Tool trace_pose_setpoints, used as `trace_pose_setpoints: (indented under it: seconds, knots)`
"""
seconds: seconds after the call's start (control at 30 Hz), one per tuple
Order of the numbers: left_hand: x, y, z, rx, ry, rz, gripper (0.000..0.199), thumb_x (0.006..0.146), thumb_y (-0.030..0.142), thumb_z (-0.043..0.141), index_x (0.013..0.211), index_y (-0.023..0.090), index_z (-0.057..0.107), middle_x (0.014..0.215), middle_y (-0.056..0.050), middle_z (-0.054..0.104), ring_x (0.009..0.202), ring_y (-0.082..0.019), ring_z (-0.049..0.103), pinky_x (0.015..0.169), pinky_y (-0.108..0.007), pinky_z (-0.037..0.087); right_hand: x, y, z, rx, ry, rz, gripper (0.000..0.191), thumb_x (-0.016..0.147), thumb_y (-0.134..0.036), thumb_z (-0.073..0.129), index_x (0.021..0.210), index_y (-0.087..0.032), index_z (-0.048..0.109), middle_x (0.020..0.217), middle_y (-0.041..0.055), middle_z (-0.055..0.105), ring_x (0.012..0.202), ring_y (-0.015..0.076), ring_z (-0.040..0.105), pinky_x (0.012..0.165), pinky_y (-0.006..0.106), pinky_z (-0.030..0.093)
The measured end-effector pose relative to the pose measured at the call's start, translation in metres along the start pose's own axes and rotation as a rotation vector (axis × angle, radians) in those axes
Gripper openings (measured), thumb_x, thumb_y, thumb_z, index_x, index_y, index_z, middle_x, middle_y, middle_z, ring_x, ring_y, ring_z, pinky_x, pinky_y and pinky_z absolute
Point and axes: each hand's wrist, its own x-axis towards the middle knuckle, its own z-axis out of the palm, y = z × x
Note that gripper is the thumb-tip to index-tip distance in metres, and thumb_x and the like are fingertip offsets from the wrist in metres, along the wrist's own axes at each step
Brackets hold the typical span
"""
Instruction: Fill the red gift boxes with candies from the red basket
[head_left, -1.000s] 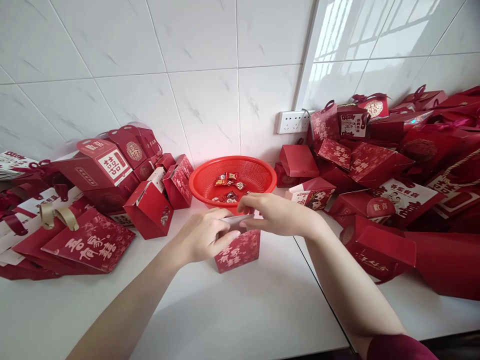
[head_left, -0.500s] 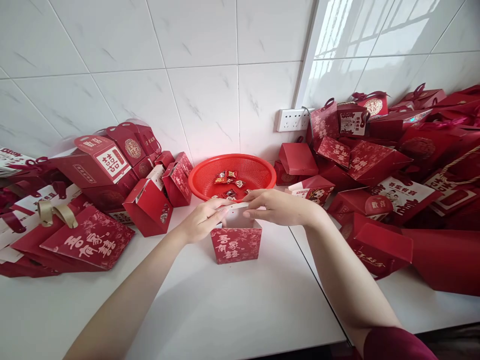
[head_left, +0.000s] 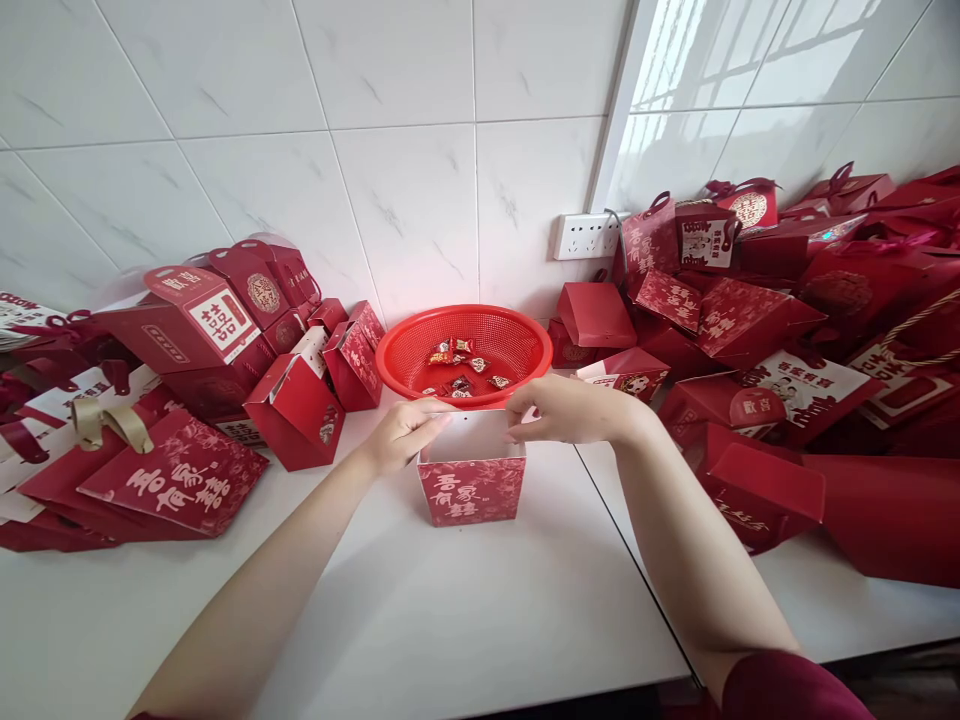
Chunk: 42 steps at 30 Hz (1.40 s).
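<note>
White tabletop — box's inner floor hidden — hands above

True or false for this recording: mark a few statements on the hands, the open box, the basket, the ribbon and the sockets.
1. The open box stands upright on the table, nearer the person than the basket. True.
2. The basket is empty. False: wrapped sweets lie in it.
3. The left hand touches the open box. True.
4. The right hand is down inside the basket. False: it is at the open box's right side.
5. The gold ribbon is on the right. False: it is on the left.
6. The socket strip is on the wall. True.
</note>
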Motion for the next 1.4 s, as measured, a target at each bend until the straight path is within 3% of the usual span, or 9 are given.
trace_pose_setpoints:
  seconds: [0.23, 0.33, 0.43, 0.6, 0.8, 0.9, 1.07, 1.27, 1.4]
  knots:
    - [-0.001, 0.001, 0.014, 0.105, 0.259, 0.138, 0.048, 0.097, 0.037, 0.045, 0.055, 0.017, 0.059, 0.130, -0.010, 0.063, 0.120, -0.025, 0.056, 0.104, -0.041, 0.041, -0.005, 0.007, -0.007, 0.026, 0.047, -0.114, 0.023, 0.088, -0.038, 0.058, 0.098, -0.025, 0.074, 0.099, 0.0028, 0.071, 0.086, 0.0190, 0.063, 0.070, 0.029, 0.045]
    - [-0.001, -0.002, 0.008, 0.118, 0.337, 0.194, 0.030, 0.096, 0.039, 0.045, 0.099, 0.018, 0.067, 0.141, -0.012, 0.053, 0.125, -0.026, 0.053, 0.104, -0.043, 0.044, -0.013, 0.005, -0.013, 0.058, 0.146, -0.111, 0.026, 0.089, -0.041, 0.058, 0.105, -0.025, 0.071, 0.104, 0.0026, 0.072, 0.093, 0.0201, 0.064, 0.074, 0.029, 0.047]
    - [0.000, -0.021, 0.003, 0.321, 0.387, 0.165, 0.040, 0.099, 0.036, 0.038, 0.133, 0.020, 0.051, 0.143, -0.012, 0.051, 0.132, -0.024, 0.048, 0.109, -0.045, 0.040, -0.012, 0.008, -0.014, 0.085, 0.263, -0.012, 0.024, 0.091, -0.038, 0.054, 0.103, -0.024, 0.069, 0.104, 0.0034, 0.071, 0.090, 0.0196, 0.065, 0.071, 0.029, 0.048]
    - [-0.004, -0.069, 0.011, 0.677, 0.381, 0.107, 0.033, 0.097, 0.029, 0.035, 0.115, 0.020, 0.061, 0.118, -0.009, 0.067, 0.119, -0.024, 0.056, 0.117, -0.053, 0.023, 0.023, 0.033, -0.003, -0.028, 0.388, 0.168, 0.025, 0.095, -0.028, 0.043, 0.102, -0.021, 0.066, 0.109, 0.0052, 0.070, 0.094, 0.0194, 0.064, 0.076, 0.028, 0.048]
    - [-0.012, -0.088, 0.031, 0.782, 0.489, 0.099, 0.022, 0.080, 0.025, 0.055, 0.102, 0.021, 0.059, 0.106, -0.010, 0.066, 0.107, -0.027, 0.059, 0.114, -0.053, 0.026, 0.096, 0.063, 0.002, -0.104, 0.168, 0.239, 0.019, 0.086, -0.024, 0.058, 0.100, -0.018, 0.069, 0.109, 0.0091, 0.071, 0.099, 0.0234, 0.064, 0.077, 0.029, 0.048]
    - [-0.016, -0.091, 0.038, 0.816, 0.517, 0.087, 0.021, 0.080, 0.019, 0.054, 0.101, 0.022, 0.058, 0.104, -0.009, 0.066, 0.104, -0.026, 0.060, 0.114, -0.055, 0.026, 0.128, 0.068, -0.003, -0.165, 0.016, 0.306, 0.048, 0.075, -0.030, 0.073, 0.120, -0.015, 0.065, 0.121, 0.0140, 0.067, 0.105, 0.0301, 0.063, 0.079, 0.033, 0.050]
    - [-0.015, -0.100, 0.044, 0.843, 0.521, 0.109, 0.018, 0.081, 0.019, 0.055, 0.098, 0.023, 0.060, 0.099, -0.009, 0.067, 0.102, -0.026, 0.061, 0.114, -0.055, 0.027, 0.159, 0.063, 0.006, -0.265, -0.142, 0.410, 0.111, 0.063, -0.040, 0.086, 0.155, -0.021, 0.026, 0.154, 0.0207, 0.034, 0.126, 0.0404, 0.050, 0.094, 0.047, 0.049]
    - [-0.013, -0.105, 0.047, 0.859, 0.519, 0.104, 0.020, 0.082, 0.017, 0.054, 0.099, 0.023, 0.061, 0.098, -0.009, 0.067, 0.103, -0.026, 0.061, 0.113, -0.055, 0.028, 0.157, 0.048, 0.033, -0.330, -0.200, 0.391, 0.040, 0.095, -0.036, 0.060, 0.131, -0.020, 0.055, 0.138, 0.0117, 0.052, 0.119, 0.0265, 0.056, 0.099, 0.050, 0.047]
    - [-0.016, -0.104, 0.051, 0.859, 0.515, 0.102, 0.018, 0.083, 0.018, 0.055, 0.099, 0.023, 0.061, 0.100, -0.009, 0.067, 0.103, -0.026, 0.062, 0.112, -0.055, 0.031, 0.149, 0.044, 0.039, -0.377, -0.137, 0.399, 0.036, 0.095, -0.034, 0.059, 0.126, -0.016, 0.057, 0.129, 0.0119, 0.057, 0.110, 0.0240, 0.060, 0.092, 0.045, 0.052]
